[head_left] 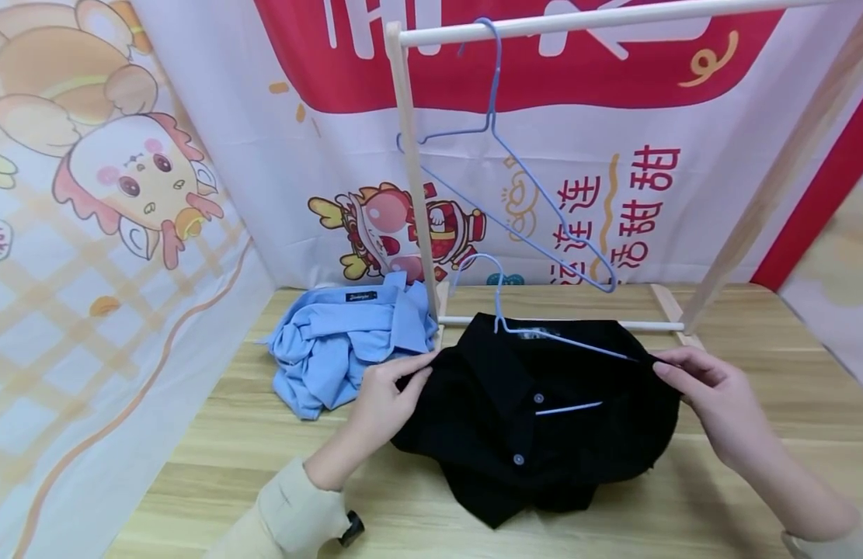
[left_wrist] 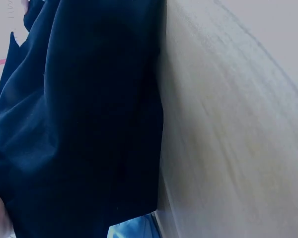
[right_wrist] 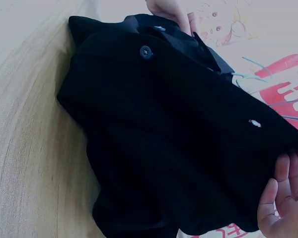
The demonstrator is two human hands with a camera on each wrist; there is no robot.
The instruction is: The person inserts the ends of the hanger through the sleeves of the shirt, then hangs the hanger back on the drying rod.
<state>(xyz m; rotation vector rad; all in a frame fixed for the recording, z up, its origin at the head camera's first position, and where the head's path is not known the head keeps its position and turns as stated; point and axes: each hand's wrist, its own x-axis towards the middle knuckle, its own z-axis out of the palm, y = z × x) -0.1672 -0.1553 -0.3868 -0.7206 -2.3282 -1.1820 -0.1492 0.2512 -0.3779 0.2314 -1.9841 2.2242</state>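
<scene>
A black buttoned shirt [head_left: 473, 450] is held up just over the table in the head view, its collar towards the rack. A thin blue wire hanger [head_left: 499, 307] is inside it, with the hook standing out of the neck and part of the lower bar showing at the front opening. My left hand [head_left: 385, 404] pinches the cloth at the left shoulder. At the opposite shoulder, my right hand [head_left: 718, 396] pinches the fabric by the hanger's end. Dark cloth fills most of the left wrist view. Fingers [right_wrist: 283, 183] grip the shirt's edge in the right wrist view.
Behind the shirt stands a rack with wooden posts and a white top rail [head_left: 613, 17]. An unused blue hanger [head_left: 543, 186] hangs from that rail. A crumpled light blue shirt [head_left: 333, 341] lies on the wooden table [head_left: 214, 466] at the left. Printed cloth backdrops enclose the table.
</scene>
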